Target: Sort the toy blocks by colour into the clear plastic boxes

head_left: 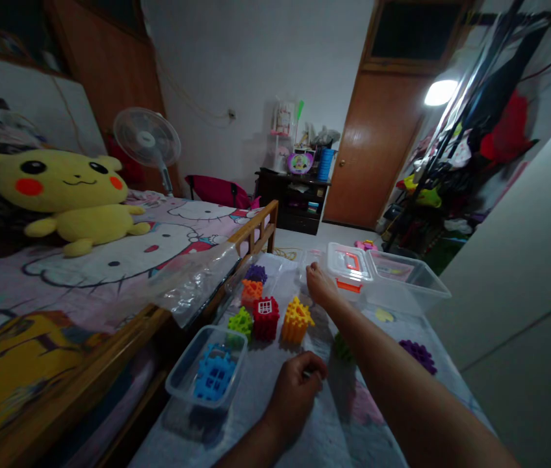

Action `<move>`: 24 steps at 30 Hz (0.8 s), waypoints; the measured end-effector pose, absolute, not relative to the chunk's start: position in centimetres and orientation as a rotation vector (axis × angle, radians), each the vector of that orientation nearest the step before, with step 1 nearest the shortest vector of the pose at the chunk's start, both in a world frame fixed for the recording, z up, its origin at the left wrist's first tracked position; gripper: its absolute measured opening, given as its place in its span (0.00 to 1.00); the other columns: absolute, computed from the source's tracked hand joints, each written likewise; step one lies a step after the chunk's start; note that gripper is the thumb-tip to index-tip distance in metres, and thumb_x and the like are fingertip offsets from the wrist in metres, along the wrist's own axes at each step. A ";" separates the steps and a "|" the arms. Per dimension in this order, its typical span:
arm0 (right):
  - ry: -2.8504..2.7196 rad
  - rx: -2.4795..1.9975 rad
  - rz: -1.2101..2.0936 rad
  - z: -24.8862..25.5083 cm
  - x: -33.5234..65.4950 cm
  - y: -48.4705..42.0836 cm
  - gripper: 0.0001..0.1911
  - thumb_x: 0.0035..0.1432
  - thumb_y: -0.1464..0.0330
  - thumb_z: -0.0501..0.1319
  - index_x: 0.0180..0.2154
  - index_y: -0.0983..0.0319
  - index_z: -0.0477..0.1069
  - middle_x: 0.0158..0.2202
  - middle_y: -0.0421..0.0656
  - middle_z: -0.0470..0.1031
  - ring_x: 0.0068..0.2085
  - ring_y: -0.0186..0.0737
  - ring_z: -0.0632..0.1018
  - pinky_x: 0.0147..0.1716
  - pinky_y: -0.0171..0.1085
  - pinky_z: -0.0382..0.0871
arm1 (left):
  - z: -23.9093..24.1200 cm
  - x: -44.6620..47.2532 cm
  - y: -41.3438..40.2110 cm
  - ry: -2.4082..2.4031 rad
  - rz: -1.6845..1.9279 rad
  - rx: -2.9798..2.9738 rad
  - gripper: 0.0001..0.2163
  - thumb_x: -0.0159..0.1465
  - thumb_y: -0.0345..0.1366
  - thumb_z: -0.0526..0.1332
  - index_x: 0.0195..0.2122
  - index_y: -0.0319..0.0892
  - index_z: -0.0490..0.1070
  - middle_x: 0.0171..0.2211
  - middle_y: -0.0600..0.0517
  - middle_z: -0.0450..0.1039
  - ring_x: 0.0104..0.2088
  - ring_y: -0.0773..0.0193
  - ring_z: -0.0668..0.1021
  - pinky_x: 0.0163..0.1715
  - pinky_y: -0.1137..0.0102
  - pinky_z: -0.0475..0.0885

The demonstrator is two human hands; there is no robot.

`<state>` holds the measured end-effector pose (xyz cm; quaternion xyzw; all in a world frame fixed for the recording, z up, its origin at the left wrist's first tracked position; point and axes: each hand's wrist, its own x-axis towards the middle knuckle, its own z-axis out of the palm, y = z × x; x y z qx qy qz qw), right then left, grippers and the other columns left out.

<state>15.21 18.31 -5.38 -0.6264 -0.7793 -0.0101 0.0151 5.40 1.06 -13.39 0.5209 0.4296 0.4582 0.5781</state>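
Note:
My right hand reaches far across the table toward a clear plastic lid with an orange handle; its fingers are hidden behind the back of the hand. My left hand rests on the table cloth with fingers curled, near a yellow block cube. A red block cube, a green one, an orange one and a purple one stand in a cluster ahead of it. A blue block piece lies in a small clear tub.
A large clear box stands at the far right of the table. A purple piece and a green piece lie beside my right arm. A bed with a wooden rail and a yellow plush toy is at left.

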 end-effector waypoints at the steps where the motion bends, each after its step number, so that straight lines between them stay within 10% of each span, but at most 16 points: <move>1: -2.419 -1.954 -0.032 -5.4 15.3 18.3 0.20 0.60 0.84 0.49 0.51 0.67 0.65 0.55 0.56 0.65 0.49 0.40 0.76 0.43 0.34 0.67 | -13.4 5.4 1.2 0.980 1.078 1.187 0.07 0.51 0.28 0.56 0.29 0.39 0.73 0.27 0.53 0.71 0.29 0.65 0.72 0.32 0.71 0.66; 24: -2.373 -1.982 -0.276 -6.0 15.2 20.1 0.18 0.66 0.78 0.44 0.51 0.64 0.66 0.53 0.56 0.68 0.44 0.44 0.80 0.40 0.39 0.72 | -13.2 5.4 2.4 0.740 0.994 0.896 0.10 0.48 0.29 0.64 0.33 0.38 0.75 0.30 0.51 0.76 0.30 0.66 0.73 0.35 0.69 0.65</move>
